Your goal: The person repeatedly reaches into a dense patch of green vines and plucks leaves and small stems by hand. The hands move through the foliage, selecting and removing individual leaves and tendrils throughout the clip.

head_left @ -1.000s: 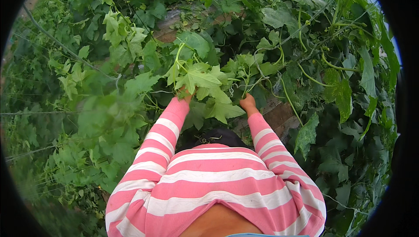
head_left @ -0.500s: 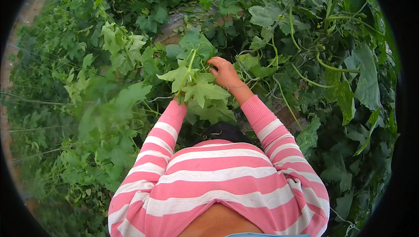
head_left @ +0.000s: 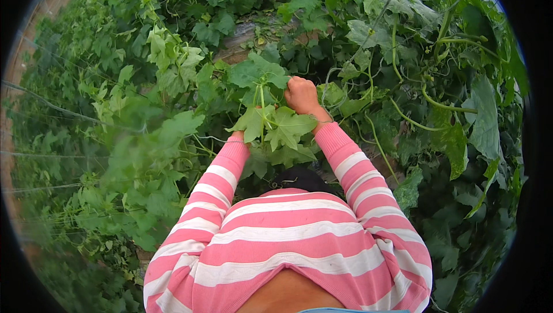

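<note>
In front of me stands a leafy vine shoot (head_left: 262, 97), with a pale green stem and broad lobed leaves. My left hand (head_left: 238, 134) reaches in behind its lower leaves, which hide nearly all the fingers. To the right of the shoot is my right hand (head_left: 302, 95), its fingers curled closed against the edge of the upper leaf (head_left: 259, 72). Whatever those fingers grip is too small to make out. A lower lobed leaf (head_left: 290, 127) spreads between my two wrists.
Dense vine foliage surrounds me. Thin strings (head_left: 69, 108) stretch across the left side. Thick curling stems (head_left: 443, 105) and large leaves (head_left: 484, 111) hang at the right. A bare patch of ground (head_left: 236, 45) shows beyond the shoot. A dark rounded thing (head_left: 302, 179) lies just before my chest.
My right hand has gone from loosely bent fingers to a tighter closed shape beside the upper leaf. The shoot now stands more upright, and the view has shifted slightly.
</note>
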A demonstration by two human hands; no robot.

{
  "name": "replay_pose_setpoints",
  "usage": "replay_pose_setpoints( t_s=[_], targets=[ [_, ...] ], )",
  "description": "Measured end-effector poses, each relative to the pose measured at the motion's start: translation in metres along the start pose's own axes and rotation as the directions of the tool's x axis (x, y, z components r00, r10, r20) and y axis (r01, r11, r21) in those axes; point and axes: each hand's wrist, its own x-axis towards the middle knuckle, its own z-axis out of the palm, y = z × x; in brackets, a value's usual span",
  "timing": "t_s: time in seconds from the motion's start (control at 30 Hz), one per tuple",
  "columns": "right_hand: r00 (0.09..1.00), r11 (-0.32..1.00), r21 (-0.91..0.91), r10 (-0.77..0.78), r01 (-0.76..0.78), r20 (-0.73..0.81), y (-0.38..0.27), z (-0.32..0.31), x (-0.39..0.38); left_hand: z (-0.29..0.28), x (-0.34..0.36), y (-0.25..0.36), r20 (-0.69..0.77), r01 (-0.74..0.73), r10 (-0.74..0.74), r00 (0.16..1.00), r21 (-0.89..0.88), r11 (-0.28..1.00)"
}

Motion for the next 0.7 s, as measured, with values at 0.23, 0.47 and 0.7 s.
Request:
replay_pose_setpoints(
  t_s=[0.23,0.47,0.7],
  targets=[
    [0.975,0.842,0.517,0.047,-0.156,0.217,-0.003,0.021,-0.007,-0.001,0.001,-0.005,-0.006,-0.026,0.025,1.0,-0.035,0.999],
    [0.944,0.733,0.612,0.32,-0.298,0.076,0.02,0.069,-0.011,-0.002,-0.011,-0.023,-0.075,-0.144,0.137,0.988,-0.108,0.984],
    [0.674,-0.506,0.732,0.341,-0.456,0.656,-0.001,0.035,-0.003,0.026,-0.008,0.013,0.209,-0.442,0.43,0.878,0.698,0.563]
  ],
)
